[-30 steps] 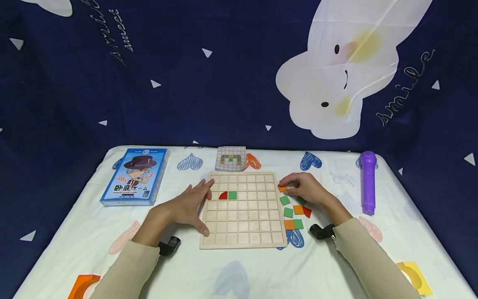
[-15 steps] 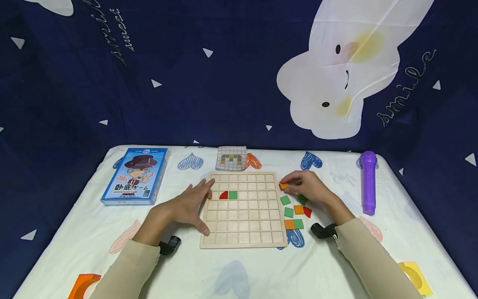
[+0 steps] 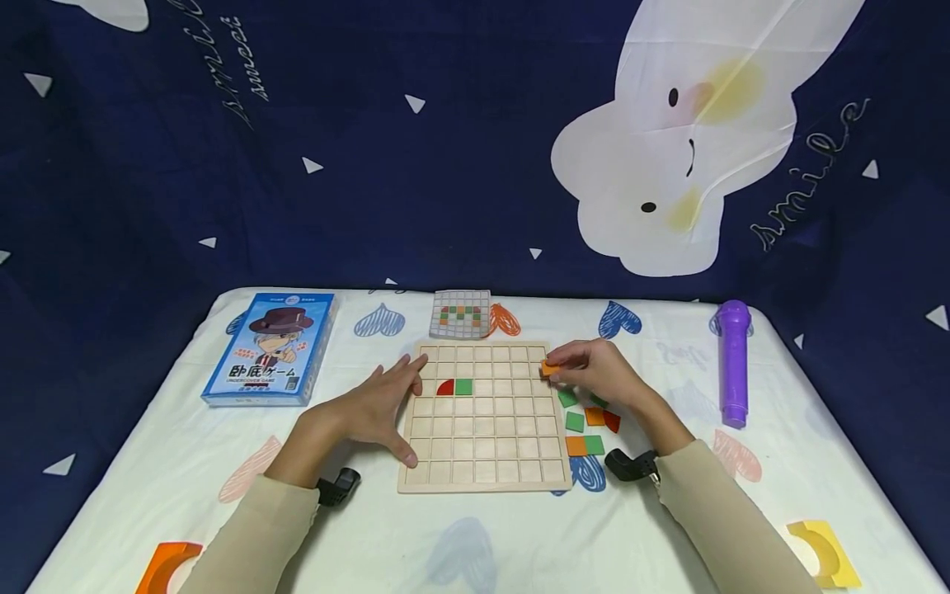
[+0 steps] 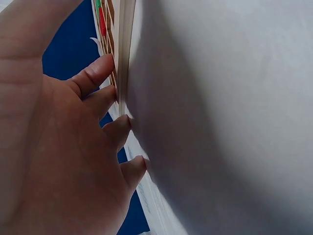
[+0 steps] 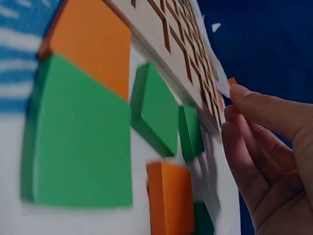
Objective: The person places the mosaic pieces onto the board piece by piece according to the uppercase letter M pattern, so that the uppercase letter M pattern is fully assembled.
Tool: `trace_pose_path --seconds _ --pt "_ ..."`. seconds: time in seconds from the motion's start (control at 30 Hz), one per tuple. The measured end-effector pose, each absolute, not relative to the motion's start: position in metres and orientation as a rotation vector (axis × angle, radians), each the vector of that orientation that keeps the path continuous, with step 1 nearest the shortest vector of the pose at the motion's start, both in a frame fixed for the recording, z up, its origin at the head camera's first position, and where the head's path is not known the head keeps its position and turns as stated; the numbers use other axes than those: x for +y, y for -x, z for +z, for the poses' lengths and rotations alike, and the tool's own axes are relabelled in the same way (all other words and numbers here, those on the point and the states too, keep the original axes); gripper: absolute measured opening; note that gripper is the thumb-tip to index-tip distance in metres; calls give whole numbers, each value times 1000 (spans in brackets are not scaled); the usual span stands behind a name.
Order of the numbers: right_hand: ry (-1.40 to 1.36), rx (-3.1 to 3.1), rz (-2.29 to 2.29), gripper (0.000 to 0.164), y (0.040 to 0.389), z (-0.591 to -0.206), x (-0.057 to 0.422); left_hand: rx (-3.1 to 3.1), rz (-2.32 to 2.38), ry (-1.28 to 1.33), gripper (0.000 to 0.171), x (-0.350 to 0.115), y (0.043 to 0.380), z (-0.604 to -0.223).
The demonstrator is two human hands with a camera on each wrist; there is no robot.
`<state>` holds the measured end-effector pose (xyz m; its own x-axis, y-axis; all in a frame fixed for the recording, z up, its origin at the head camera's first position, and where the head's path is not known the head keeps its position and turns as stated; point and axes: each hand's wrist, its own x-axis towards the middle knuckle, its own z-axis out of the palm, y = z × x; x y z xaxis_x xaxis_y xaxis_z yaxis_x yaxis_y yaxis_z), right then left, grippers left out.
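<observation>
A wooden grid board (image 3: 483, 450) lies mid-table in the head view, with a red quarter-circle tile (image 3: 445, 388) and a green square tile (image 3: 463, 387) side by side in its upper left cells. My right hand (image 3: 601, 373) pinches an orange tile (image 3: 549, 369) between thumb and fingertips, over the board's right edge. My left hand (image 3: 371, 408) is spread along the left edge, thumb and fingers touching the frame. In the left wrist view its fingertips (image 4: 105, 68) rest right at the board's side. Loose green and orange tiles (image 5: 83, 137) lie beside the board in the right wrist view.
Behind the board lies a small pattern card (image 3: 460, 315) with a coloured grid. A blue game box (image 3: 270, 351) stands at left, a purple microphone-shaped object (image 3: 733, 363) at right. Orange (image 3: 166, 565) and yellow curved blocks (image 3: 827, 553) sit near the front corners.
My right hand has lifted the orange tile from beside the board and carried it left over the board's right edge. The left hand has stayed in place.
</observation>
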<state>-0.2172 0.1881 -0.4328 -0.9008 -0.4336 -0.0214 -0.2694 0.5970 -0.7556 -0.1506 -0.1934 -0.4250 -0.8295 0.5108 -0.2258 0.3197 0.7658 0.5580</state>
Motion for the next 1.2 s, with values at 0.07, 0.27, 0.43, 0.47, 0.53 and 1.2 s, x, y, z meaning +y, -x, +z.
trace_pose_path --seconds 0.07,0.27,0.43,0.47,0.53,1.2 --pt "558 2603 -1201 22 215 -434 183 2596 719 -634 90 -193 151 -425" --pt "595 2575 -1192 21 212 -437 165 2598 712 -627 90 -193 151 -425" --pt "650 2560 -1206 22 209 -438 149 2598 706 -617 90 -192 152 -426" --pt "659 2560 -1209 21 209 -439 146 2596 706 -613 90 -191 152 -425" --pt "686 2556 -1216 21 208 -439 140 2594 708 -612 90 -191 153 -425" --pt "855 2483 -1205 23 207 -444 106 2601 710 -595 92 -191 151 -425"
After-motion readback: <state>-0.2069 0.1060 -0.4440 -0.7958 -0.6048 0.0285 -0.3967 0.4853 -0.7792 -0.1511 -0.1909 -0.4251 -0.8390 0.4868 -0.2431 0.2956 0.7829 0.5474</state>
